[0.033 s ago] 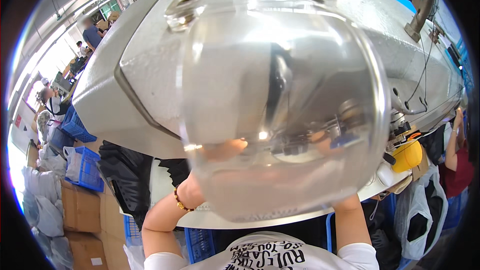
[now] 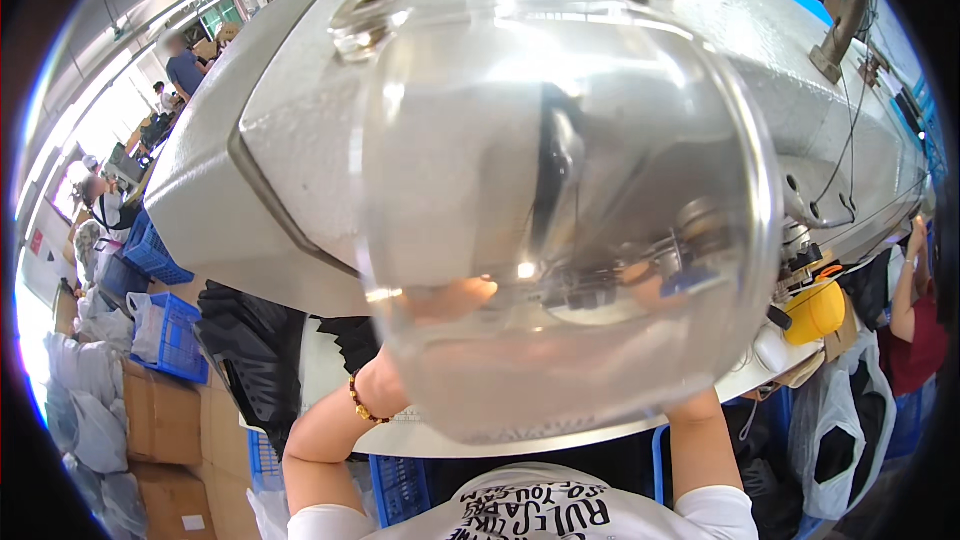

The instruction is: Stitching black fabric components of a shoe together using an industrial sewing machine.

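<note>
Nearest are the person's white shirt (image 2: pixel 530 505) with dark lettering and, left of it, a blue basket (image 2: pixel 398 488) below the near edge of the white table (image 2: pixel 322 365). Over that edge reach the left forearm (image 2: pixel 335 430), wearing a beaded bracelet (image 2: pixel 358 400), and the right forearm (image 2: pixel 700 440). A white plastic bag (image 2: pixel 822 440) with dark contents is at the near right.

Black pieces (image 2: pixel 255 340) lie left of the left forearm; a smaller black scrap (image 2: pixel 355 340) with a jagged edge is just beside the wrist.

A large clear shield (image 2: pixel 560 180) covers the middle. Blurred through it, the left hand (image 2: pixel 455 298) and right hand (image 2: pixel 645 282) are apart; whether either grips anything I cannot tell. The right hand is near the metal parts (image 2: pixel 690 225) of the machine (image 2: pixel 300 130), whose pale grey body stretches behind the shield.

Farther right are a yellow tub (image 2: pixel 818 312) and a co-worker's arm (image 2: pixel 903 300), with a dark red sleeve. To the left are cardboard boxes (image 2: pixel 160 415) and a blue crate (image 2: pixel 170 340). At the far left, a person in a blue shirt (image 2: pixel 183 72) stands beneath ceiling lights.
</note>
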{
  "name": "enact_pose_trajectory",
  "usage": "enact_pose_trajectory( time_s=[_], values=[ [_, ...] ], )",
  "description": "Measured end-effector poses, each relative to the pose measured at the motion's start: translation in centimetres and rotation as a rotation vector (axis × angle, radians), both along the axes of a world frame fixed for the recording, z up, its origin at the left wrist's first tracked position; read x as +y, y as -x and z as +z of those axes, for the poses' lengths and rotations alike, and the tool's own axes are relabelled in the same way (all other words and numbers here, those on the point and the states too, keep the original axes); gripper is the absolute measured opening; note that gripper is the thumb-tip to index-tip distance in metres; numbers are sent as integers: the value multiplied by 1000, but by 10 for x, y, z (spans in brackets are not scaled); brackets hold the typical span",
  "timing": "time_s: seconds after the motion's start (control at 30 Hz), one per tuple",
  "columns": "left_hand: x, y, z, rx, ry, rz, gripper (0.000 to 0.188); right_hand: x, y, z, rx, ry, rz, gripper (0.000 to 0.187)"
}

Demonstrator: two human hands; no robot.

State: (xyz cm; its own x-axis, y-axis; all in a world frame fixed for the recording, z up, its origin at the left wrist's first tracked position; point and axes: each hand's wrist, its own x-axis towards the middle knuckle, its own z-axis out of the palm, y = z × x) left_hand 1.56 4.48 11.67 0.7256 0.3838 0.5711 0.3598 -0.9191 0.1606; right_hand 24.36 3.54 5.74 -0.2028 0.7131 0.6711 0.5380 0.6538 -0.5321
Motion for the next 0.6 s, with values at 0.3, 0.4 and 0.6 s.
enact_pose_trajectory(
  time_s=[0.3,0.4,0.6],
  values=[
    [-4,-11,-1,-12,-41,-24,17,5,-1,2,-50,-83,-64,31],
    [-9,-18,10,63,-148,-11,17,5,-2,2,-67,-108,-94,31],
    [-11,-21,15,138,-268,-2,18,5,-5,3,-106,-155,-154,30]
  ],
)
